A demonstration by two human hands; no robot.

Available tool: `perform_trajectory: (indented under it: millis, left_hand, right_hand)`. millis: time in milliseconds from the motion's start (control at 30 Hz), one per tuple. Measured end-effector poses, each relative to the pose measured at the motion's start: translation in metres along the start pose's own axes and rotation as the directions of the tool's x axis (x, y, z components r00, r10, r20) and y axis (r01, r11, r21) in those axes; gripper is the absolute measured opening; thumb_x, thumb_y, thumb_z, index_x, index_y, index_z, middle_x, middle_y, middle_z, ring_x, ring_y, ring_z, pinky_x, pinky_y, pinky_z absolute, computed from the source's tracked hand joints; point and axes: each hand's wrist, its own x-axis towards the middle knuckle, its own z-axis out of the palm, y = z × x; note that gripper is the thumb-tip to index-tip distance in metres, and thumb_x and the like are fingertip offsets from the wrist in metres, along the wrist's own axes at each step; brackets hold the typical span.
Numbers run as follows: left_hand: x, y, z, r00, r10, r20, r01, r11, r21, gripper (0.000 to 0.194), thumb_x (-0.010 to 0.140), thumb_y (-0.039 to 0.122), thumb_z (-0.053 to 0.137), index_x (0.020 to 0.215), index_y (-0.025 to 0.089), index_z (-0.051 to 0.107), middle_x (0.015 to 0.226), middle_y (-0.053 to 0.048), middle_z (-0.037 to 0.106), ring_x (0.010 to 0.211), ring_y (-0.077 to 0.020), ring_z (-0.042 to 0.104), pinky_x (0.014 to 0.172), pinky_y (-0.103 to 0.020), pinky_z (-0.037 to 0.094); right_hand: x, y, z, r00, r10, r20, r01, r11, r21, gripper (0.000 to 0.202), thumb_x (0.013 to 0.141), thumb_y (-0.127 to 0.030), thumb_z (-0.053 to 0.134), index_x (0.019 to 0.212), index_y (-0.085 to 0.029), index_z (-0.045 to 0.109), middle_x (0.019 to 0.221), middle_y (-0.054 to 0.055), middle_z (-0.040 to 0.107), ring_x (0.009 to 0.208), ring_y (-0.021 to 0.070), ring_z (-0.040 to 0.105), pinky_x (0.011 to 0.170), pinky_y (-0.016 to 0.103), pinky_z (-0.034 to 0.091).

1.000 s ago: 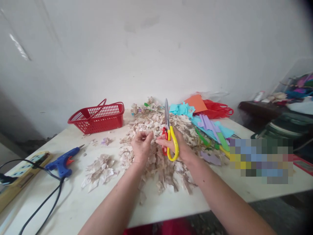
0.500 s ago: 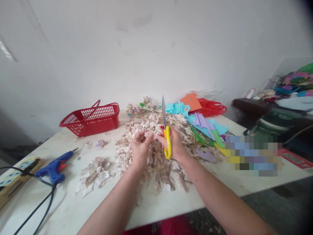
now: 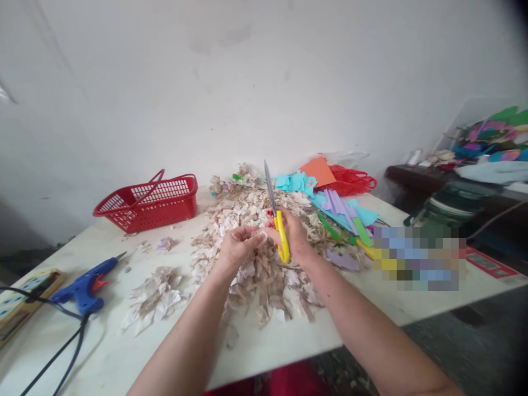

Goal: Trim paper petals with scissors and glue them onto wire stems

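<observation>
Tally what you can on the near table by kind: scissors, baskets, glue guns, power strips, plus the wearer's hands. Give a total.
Hands: 2, the left hand and right hand
Scissors: 1 pair
Red basket: 1
Blue glue gun: 1
Power strip: 1
Total: 6, leaving out the pixelated patch

Left fingers (image 3: pixel 249 242) pinch a pale scrap (image 3: pixel 262 236); right fingers (image 3: pixel 273 234) hold scissors (image 3: pixel 280 228).

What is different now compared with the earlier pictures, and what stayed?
The left hand and right hand now have a pale scrap between them; one second ago none was clearly visible there. The scissors, still in the right hand, lean farther left. The red basket and blue glue gun stayed put.
</observation>
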Motion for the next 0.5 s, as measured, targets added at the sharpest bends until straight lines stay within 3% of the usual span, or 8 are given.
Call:
perform_trajectory:
  millis: [133, 233, 400, 500]
  left_hand:
    - [0.001, 0.000, -0.004, 0.998, -0.057, 0.035, 0.056, 0.998, 0.026, 0.025, 0.052, 0.030, 0.076, 0.064, 0.012, 0.064, 0.053, -0.001, 0.060, 0.044, -0.0056, 0.048, 0.043, -0.017, 0.035]
    - [0.004, -0.003, -0.009, 0.997, -0.077, 0.025, 0.078, 0.997, -0.013, 0.024, 0.054, 0.030, 0.075, 0.061, 0.012, 0.063, 0.052, 0.000, 0.059, 0.042, -0.0050, 0.047, 0.041, -0.016, 0.033]
    - [0.009, -0.002, -0.018, 0.994, -0.088, -0.068, 0.076, 0.983, -0.168, 0.023, 0.050, 0.027, 0.076, 0.062, 0.012, 0.063, 0.055, -0.001, 0.061, 0.049, -0.0096, 0.055, 0.050, -0.021, 0.044]
    - [0.012, 0.000, -0.024, 0.991, -0.080, -0.109, 0.049, 0.964, -0.261, 0.021, 0.050, 0.023, 0.076, 0.062, 0.011, 0.064, 0.062, -0.003, 0.063, 0.058, -0.0125, 0.059, 0.058, -0.024, 0.049]
  right_hand:
    - [0.000, 0.005, 0.001, 0.999, -0.010, 0.050, 0.010, 1.000, -0.005, 0.038, 0.061, -0.030, 0.063, 0.096, -0.018, 0.053, 0.068, -0.001, 0.056, 0.062, 0.0127, 0.054, 0.052, 0.021, 0.042]
    - [-0.001, 0.003, -0.002, 0.997, -0.028, 0.067, 0.031, 0.998, -0.048, 0.035, 0.066, -0.034, 0.061, 0.095, -0.018, 0.052, 0.068, -0.001, 0.055, 0.057, 0.0107, 0.051, 0.052, 0.021, 0.040]
    - [-0.001, -0.002, -0.015, 0.978, -0.091, 0.186, 0.142, 0.947, -0.287, 0.025, 0.073, -0.041, 0.054, 0.084, -0.019, 0.049, 0.066, -0.002, 0.052, 0.057, 0.0111, 0.046, 0.054, 0.023, 0.035]
    - [-0.001, -0.002, -0.019, 0.958, -0.048, 0.284, 0.166, 0.897, -0.410, 0.025, 0.075, -0.044, 0.051, 0.080, -0.020, 0.049, 0.065, -0.002, 0.051, 0.056, 0.0112, 0.045, 0.053, 0.023, 0.032]
